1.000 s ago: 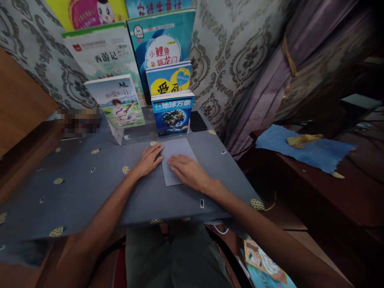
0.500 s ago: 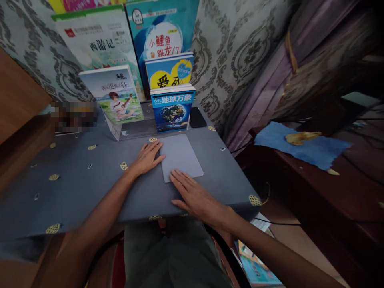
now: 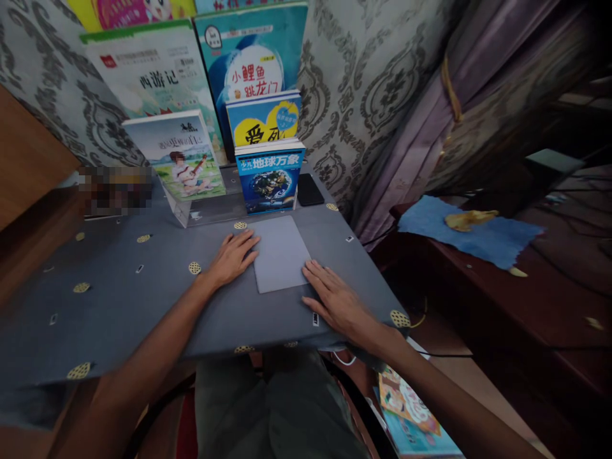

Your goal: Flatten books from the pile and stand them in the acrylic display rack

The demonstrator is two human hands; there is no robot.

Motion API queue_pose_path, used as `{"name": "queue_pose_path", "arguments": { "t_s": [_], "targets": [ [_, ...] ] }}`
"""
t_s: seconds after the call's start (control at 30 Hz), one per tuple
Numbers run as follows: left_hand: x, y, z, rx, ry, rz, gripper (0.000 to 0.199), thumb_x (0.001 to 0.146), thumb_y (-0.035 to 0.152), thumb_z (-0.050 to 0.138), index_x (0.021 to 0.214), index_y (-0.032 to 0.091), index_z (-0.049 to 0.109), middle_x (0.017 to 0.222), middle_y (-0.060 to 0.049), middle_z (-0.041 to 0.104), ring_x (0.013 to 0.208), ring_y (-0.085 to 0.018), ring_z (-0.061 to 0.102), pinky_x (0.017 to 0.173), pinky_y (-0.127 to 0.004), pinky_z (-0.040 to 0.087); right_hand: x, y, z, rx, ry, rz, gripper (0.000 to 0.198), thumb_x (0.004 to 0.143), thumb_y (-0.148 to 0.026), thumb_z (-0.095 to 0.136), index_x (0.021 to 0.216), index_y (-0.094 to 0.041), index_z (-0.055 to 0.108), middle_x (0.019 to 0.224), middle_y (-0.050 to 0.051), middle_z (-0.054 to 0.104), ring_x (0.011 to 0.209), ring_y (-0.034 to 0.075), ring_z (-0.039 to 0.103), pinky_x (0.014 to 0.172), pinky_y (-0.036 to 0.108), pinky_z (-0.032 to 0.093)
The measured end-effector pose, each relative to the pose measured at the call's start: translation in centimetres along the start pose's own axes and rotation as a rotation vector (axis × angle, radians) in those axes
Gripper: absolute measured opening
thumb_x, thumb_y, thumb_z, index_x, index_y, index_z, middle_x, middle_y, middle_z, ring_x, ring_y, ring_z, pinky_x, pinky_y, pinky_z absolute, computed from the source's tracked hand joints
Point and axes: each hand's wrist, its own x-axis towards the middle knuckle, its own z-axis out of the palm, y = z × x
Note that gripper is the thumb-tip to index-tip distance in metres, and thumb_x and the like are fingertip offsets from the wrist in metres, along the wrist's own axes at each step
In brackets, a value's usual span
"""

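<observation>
A thin pale grey rectangular sheet or pad (image 3: 280,255) lies flat on the grey patterned tablecloth (image 3: 157,287). My left hand (image 3: 233,256) rests palm down at its left edge, the fingertips touching that edge. At the lower right corner lies my right hand (image 3: 337,298), fingers stretched out over the edge and thumb apart on the cloth. Both hands are open and hold nothing. Just beyond the sheet stands a blue book with a globe on its cover (image 3: 270,182).
Upright books, among them a white one with a guitar player (image 3: 179,159) and a teal one (image 3: 258,51), stand behind on a clear stand (image 3: 210,210). A black phone (image 3: 310,190) lies right of them. A blue cloth (image 3: 468,229) covers part of the dark red furniture at right.
My right hand has slid right along the sheet's near edge to its lower right corner. My left hand stays at the left edge. The view has shifted slightly.
</observation>
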Motion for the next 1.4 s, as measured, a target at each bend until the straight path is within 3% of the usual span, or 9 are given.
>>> {"name": "queue_pose_path", "arguments": {
  "t_s": [0.23,0.57,0.77,0.93,1.1,1.4],
  "targets": [
    [-0.6,0.9,-1.2,0.046,-0.067,0.148,0.043,0.103,0.032,0.037,0.139,0.020,0.057,0.151,-0.011,0.053,0.142,-0.025,0.047,0.116,-0.048,0.039,2.9,1.2,-1.2,0.041,-0.038,0.018,0.055,0.103,-0.046,0.040,0.149,-0.016,0.046,0.157,0.016,0.044,0.148,0.029,0.036,0.121,0.052,0.035],
    [-0.6,1.9,-2.6,0.091,-0.122,0.176,0.042,0.102,0.031,0.038,0.138,0.020,0.058,0.150,-0.012,0.053,0.139,-0.026,0.050,0.113,-0.046,0.043,12.8,4.6,0.2,-0.024,-0.039,0.049,0.049,0.100,-0.036,0.048,0.141,-0.009,0.052,0.153,0.022,0.046,0.146,0.033,0.040,0.119,0.054,0.036],
    [-0.6,2.0,-4.0,0.151,-0.285,0.280,0.045,0.098,0.023,0.045,0.142,0.028,0.052,0.154,-0.007,0.049,0.141,-0.025,0.047,0.113,-0.046,0.040,15.6,5.4,0.6,-0.034,0.026,0.047,0.045,0.099,-0.029,0.049,0.138,-0.008,0.054,0.151,0.023,0.049,0.144,0.032,0.043,0.119,0.051,0.036],
    [-0.4,3.3,-5.0,0.289,-0.329,0.411,0.056,0.092,0.010,0.049,0.144,0.030,0.046,0.147,-0.010,0.055,0.131,-0.027,0.056,0.105,-0.043,0.043,14.9,4.8,0.4,-0.055,0.035,0.041,0.044,0.098,-0.027,0.051,0.137,-0.008,0.056,0.147,0.022,0.054,0.141,0.030,0.048,0.118,0.047,0.038],
    [-1.1,4.3,-5.0,0.376,-0.295,0.533,0.062,0.090,0.010,0.053,0.147,0.028,0.040,0.143,-0.014,0.057,0.130,-0.029,0.055,0.106,-0.045,0.039,12.1,3.2,0.3,-0.022,0.035,-0.010,0.044,0.099,-0.030,0.049,0.138,-0.011,0.057,0.147,0.020,0.055,0.140,0.029,0.048,0.118,0.049,0.038],
    [-4.3,3.9,-4.3,0.366,-0.264,0.560,0.060,0.092,0.009,0.048,0.150,0.022,0.035,0.150,-0.016,0.052,0.140,-0.028,0.048,0.113,-0.041,0.036,5.5,0.1,0.2,0.015,0.042,-0.005,0.050,0.098,-0.035,0.049,0.143,-0.013,0.054,0.151,0.019,0.051,0.142,0.031,0.046,0.118,0.054,0.039]
  ]
}}
